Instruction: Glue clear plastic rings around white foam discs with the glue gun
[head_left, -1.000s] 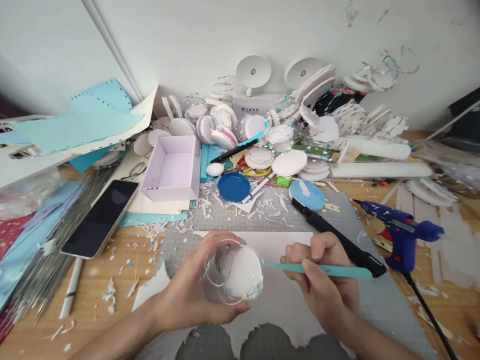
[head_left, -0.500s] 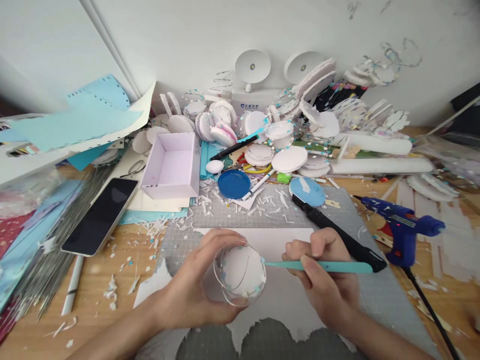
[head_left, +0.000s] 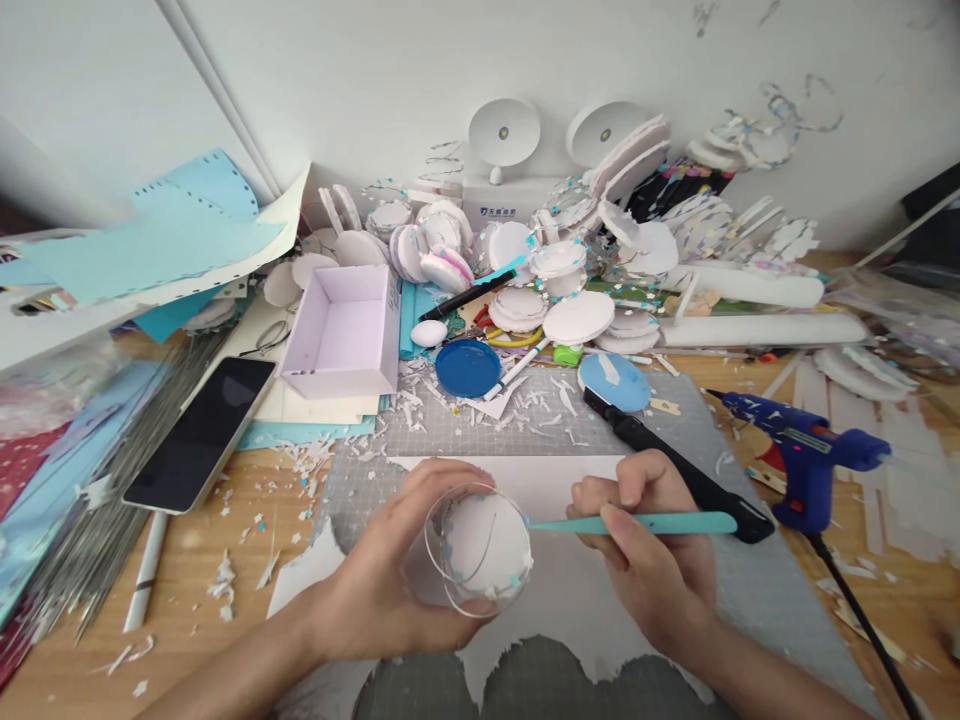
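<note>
In my left hand (head_left: 397,570) is a round white paper disc (head_left: 491,545), ringed by a thin wire loop with small blue and white pieces along it. Thumb and fingers curve around its left side and rim. My right hand (head_left: 649,555) pinches teal tweezers (head_left: 667,523), held level, with the thin tip at the disc's right edge. Whether a piece sits in the tip is too small to tell. Below both hands lies a white paper sheet (head_left: 555,590) with a ragged cut-out lower edge.
A blue glue gun (head_left: 806,450) and a black-handled tool (head_left: 690,470) lie to the right. On the left are a phone (head_left: 201,435) and a lilac box (head_left: 341,335). A blue lid (head_left: 467,368), paper scraps and several stacked white discs (head_left: 577,318) fill the back.
The tweezers and my right hand have shifted very slightly left and up. My left hand keeps its hold on the disc, almost still.
</note>
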